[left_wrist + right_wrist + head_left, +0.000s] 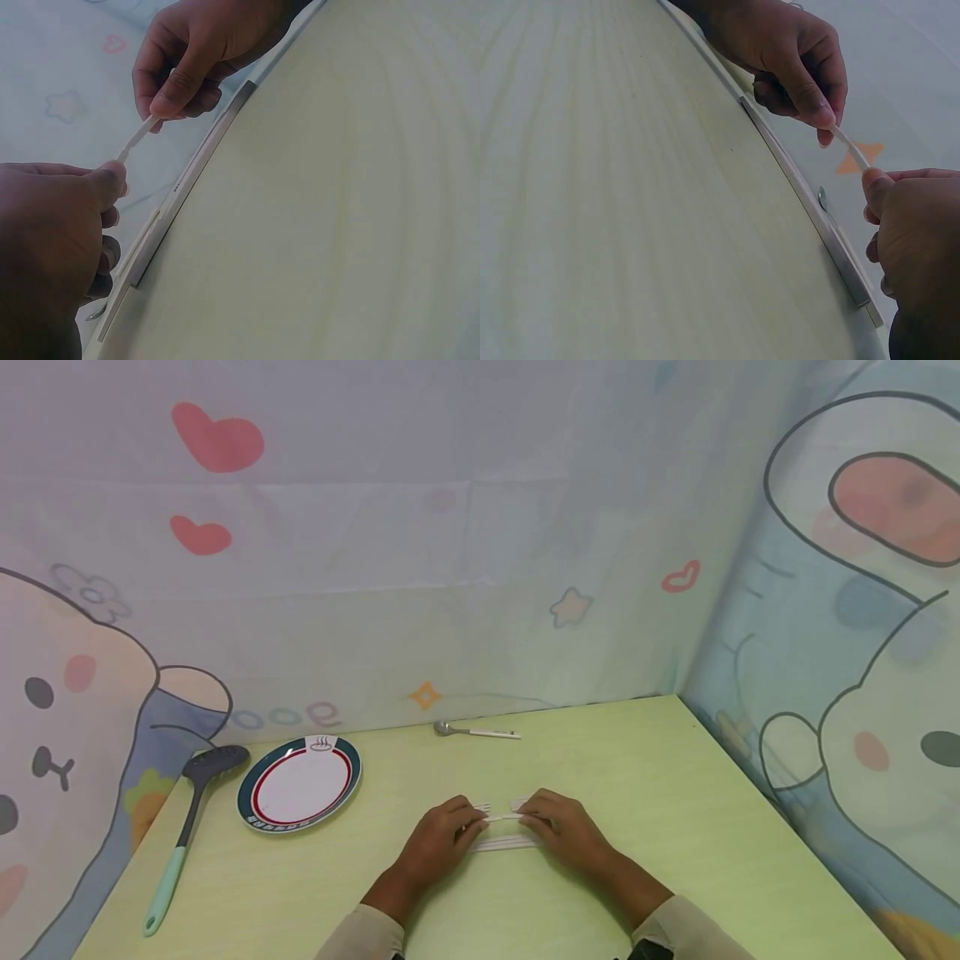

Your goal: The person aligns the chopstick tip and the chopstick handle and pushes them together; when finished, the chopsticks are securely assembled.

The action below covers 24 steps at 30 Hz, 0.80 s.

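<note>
Between my two hands is a thin white stick-like piece (501, 817) with a narrower middle; its exact kind is hard to tell. My left hand (441, 837) pinches one end between thumb and fingertips, and my right hand (572, 833) pinches the other. In the left wrist view the white stick (139, 136) slants between the thumbs, raised off the table. White prongs like a fork's head (482, 807) show by the left fingertips; whether they belong to the held piece is unclear. A long slim pale case (504, 843) lies on the table below the hands.
A spoon (480, 732) with a white handle lies near the back wall. To the left are a round plate (348, 793) with a dark rim and a black slotted turner (187, 818) with a mint handle. Printed cloth walls border the table (712, 843).
</note>
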Each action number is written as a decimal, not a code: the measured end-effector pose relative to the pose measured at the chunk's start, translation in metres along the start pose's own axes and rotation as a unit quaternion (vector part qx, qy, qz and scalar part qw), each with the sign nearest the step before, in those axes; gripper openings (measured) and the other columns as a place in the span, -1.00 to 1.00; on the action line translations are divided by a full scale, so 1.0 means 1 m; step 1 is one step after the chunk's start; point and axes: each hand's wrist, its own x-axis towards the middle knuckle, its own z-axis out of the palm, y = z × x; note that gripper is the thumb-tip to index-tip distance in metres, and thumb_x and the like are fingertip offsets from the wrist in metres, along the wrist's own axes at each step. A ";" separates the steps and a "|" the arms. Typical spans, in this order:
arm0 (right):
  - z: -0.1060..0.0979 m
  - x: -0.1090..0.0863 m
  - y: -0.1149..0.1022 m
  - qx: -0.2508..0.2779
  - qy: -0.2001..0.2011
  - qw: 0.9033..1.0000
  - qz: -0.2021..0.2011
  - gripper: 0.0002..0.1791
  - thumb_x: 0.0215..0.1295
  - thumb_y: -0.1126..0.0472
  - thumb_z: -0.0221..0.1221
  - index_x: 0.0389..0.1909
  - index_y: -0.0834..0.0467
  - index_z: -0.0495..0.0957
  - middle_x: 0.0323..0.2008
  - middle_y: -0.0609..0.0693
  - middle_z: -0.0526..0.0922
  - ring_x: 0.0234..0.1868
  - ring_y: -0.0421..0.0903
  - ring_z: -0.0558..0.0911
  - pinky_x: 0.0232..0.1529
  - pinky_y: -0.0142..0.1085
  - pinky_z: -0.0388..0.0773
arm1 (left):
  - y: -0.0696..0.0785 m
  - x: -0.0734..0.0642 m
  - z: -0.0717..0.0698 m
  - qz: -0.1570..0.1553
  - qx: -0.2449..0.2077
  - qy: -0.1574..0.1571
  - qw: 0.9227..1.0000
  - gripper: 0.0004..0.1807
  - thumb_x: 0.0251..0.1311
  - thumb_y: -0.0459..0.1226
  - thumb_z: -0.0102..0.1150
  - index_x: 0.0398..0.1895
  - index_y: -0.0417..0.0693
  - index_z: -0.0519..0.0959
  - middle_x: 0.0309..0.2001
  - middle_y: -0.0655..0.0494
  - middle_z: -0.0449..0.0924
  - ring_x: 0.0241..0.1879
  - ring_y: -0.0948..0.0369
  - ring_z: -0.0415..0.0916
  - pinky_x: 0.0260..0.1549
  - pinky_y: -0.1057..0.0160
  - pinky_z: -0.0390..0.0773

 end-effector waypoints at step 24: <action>0.002 0.000 0.004 -0.001 0.020 0.999 -0.043 -0.89 0.42 0.33 0.40 -0.10 0.16 0.81 -0.12 -0.05 0.79 -0.07 -0.09 0.77 0.01 -0.25 0.74 | 0.002 0.000 -0.002 -0.009 0.000 -0.007 1.000 -0.94 0.41 -0.32 0.43 -0.14 -0.08 0.82 -0.25 0.14 0.69 -0.37 0.39 0.50 -0.32 0.41 0.58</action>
